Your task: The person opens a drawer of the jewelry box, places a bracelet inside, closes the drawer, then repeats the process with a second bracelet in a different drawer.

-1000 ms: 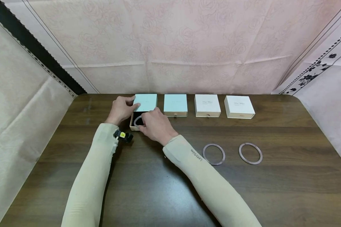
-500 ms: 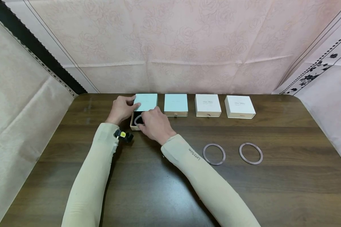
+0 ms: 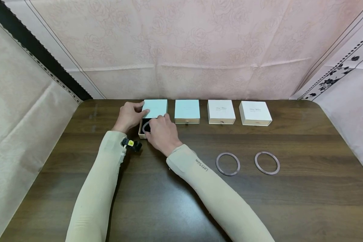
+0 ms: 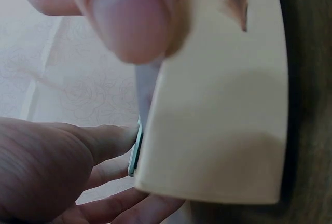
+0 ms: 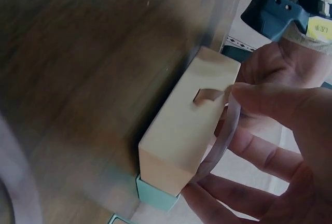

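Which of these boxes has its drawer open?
The leftmost blue box, held by the left hand: its drawer juts out; the other three boxes are shut.

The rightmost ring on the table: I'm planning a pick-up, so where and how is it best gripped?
Probably by the near edge of the rightmost ring, from above and the person's side, with the right hand once free. The ring lies flat on the table, but its open middle leaves room for a fingertip inside and a thumb outside to pinch the narrow band.

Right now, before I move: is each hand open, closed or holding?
Left hand: closed, holding the leftmost blue box.
Right hand: closed, holding a bracelet at that box's open drawer.
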Available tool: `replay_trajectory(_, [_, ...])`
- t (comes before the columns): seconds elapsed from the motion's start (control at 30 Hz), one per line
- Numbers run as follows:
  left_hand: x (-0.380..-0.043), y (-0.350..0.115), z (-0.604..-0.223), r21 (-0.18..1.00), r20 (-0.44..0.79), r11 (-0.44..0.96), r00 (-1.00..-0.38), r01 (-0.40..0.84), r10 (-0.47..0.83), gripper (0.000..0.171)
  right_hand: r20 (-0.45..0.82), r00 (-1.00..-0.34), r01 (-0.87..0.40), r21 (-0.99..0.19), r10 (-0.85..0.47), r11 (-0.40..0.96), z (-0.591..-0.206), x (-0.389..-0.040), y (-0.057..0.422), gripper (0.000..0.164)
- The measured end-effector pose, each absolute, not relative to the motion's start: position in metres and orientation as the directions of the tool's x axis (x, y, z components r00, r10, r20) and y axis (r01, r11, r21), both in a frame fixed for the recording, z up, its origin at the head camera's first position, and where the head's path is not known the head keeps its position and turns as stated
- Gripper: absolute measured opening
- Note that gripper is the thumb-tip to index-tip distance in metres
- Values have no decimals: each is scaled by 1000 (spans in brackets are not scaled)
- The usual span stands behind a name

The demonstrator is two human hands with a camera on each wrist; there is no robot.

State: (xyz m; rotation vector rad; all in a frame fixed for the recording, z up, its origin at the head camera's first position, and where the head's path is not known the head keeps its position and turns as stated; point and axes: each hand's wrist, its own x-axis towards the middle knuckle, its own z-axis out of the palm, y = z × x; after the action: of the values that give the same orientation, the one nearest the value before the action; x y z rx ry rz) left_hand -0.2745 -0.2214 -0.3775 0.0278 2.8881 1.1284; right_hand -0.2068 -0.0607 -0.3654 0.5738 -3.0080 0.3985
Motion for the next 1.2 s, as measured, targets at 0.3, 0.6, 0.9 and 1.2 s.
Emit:
replay_trajectory(0.3, [-275, -222, -378, 674, -26, 738, -999, 8, 35, 52, 120, -943, -332, -267, -311, 905, -367, -205, -65, 28])
replay_trajectory(0.6, [-275, -222, -379, 684, -26, 729, -999, 3, 29, 52, 123, -958, -285, -321, -258, 903, -368, -205, -71, 27])
replay_trajectory(0.9, [-277, -222, -381, 681, -22, 732, -999, 6, 29, 52, 133, -964, -262, -327, -230, 908, -369, -205, -75, 27])
replay_trajectory(1.2, [-276, -223, -380, 683, -14, 730, -999, 11, 29, 51, 113, -976, -211, -323, -184, 922, -369, -208, -80, 27])
